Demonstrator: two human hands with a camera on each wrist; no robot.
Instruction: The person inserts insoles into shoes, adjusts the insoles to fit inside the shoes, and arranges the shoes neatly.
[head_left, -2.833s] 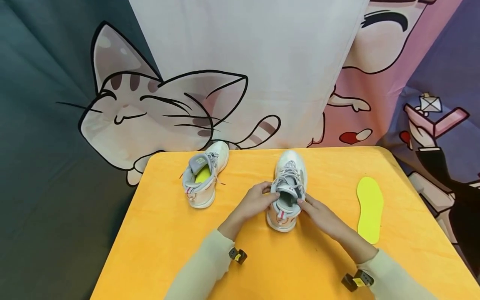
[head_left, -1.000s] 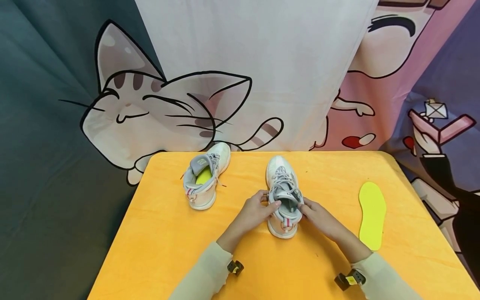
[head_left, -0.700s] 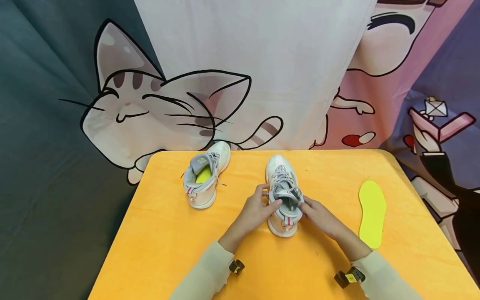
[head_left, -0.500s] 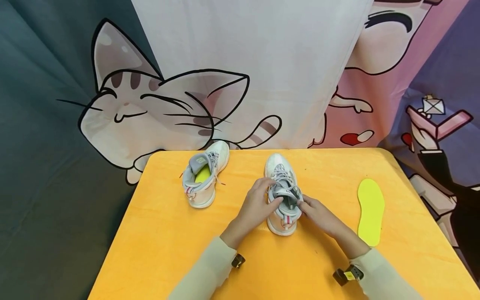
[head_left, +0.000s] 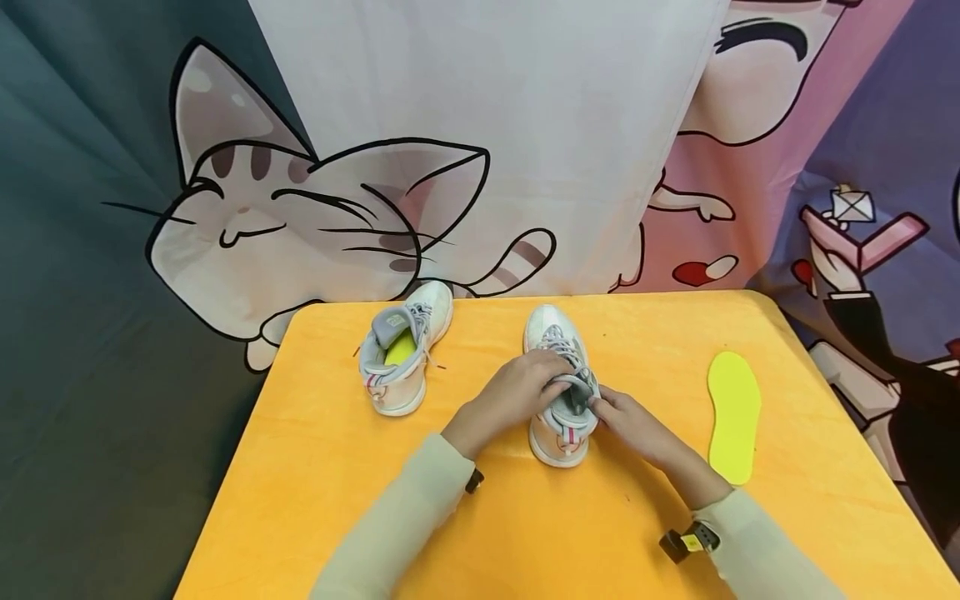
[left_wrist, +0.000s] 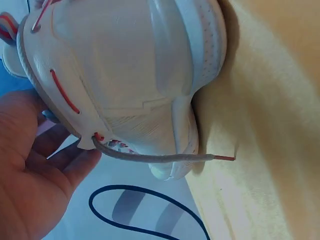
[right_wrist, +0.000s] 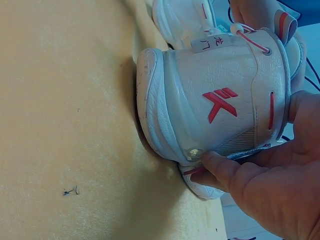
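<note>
A white and pale-peach sneaker point(head_left: 555, 446) stands on the yellow table, toe pointing away from me. My left hand point(head_left: 517, 387) reaches over its tongue from the left, fingers curled across the tongue and thumb at the opening. Opposite it, my right hand point(head_left: 633, 425) pinches the right edge of the collar, thumb at the rim and fingers along the outside. A loose lace point(left_wrist: 160, 158) sticks out beside the shoe in the left wrist view. The right wrist view shows a red logo point(right_wrist: 220, 104) on the shoe's side. Most of the shoe's inside is hidden.
A second sneaker point(head_left: 397, 396) stands back left, with a yellow-green insole point(head_left: 401, 348) inside. Another yellow-green insole point(head_left: 733, 417) lies flat on the table point(head_left: 315, 500) to the right. Behind the table's far edge hangs a cartoon-printed cloth point(head_left: 487, 75).
The sneaker's toe has swung left. My left hand has gone from the left collar up over the tongue. My right hand stays on the right collar; the camera view shifts slightly.
</note>
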